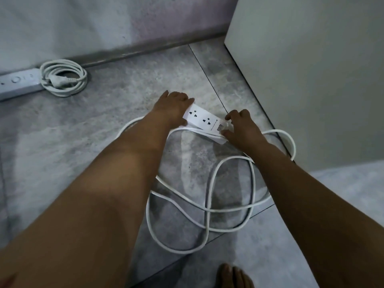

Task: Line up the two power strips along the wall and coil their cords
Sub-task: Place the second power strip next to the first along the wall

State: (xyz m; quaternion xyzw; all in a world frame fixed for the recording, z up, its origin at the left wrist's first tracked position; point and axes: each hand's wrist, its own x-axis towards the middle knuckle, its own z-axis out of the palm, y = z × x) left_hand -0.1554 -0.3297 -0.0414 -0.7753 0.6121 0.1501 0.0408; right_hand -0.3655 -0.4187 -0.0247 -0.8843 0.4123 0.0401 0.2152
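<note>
A white power strip (204,121) lies at a slant on the grey floor in the middle of the view. My left hand (175,108) grips its far left end and my right hand (241,127) grips its near right end. Its white cord (209,204) sprawls in loose, crossing loops on the floor between my forearms. A second power strip (18,85) lies along the wall at the far left, partly cut off by the frame edge. Its cord (63,77) sits in a tight coil at its right end, with the plug lying inside the coil.
A grey baseboard (135,53) runs along the wall behind both strips. A tall white panel (311,80) stands at the right, close to my right hand. A bare foot (234,276) shows at the bottom edge.
</note>
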